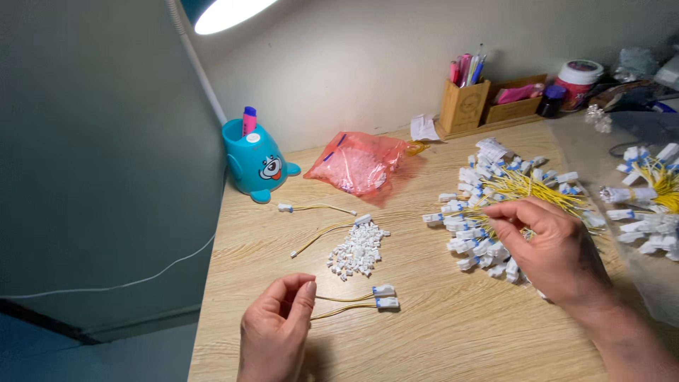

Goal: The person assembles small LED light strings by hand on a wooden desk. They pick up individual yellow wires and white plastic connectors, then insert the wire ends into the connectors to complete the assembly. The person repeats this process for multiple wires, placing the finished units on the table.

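Wire work on a wooden bench, under a lamp. Left hand near, fingers pinched on the bare ends of two short yellow wires, each tipped with a white-and-blue connector lying flat on the wood. Right hand further right, curled down into the big heap of yellow leads, fingertips closing on one strand; actual grip not clear from this angle.

Just beyond the left hand, a small pile of loose white plastic housings. Beside it to the left, two single wires, apart from each other and from the pile. Further back, a pink bag of small parts, a teal cartoon pen pot against the wall, a wooden desk organiser with pens. At the far right, a second bundle of leads on clear plastic.

Judged by the layout: only a few pieces separated out near the left hand, by far the most leads still heaped on the right, many housings unused. Early in the batch, most of it left.
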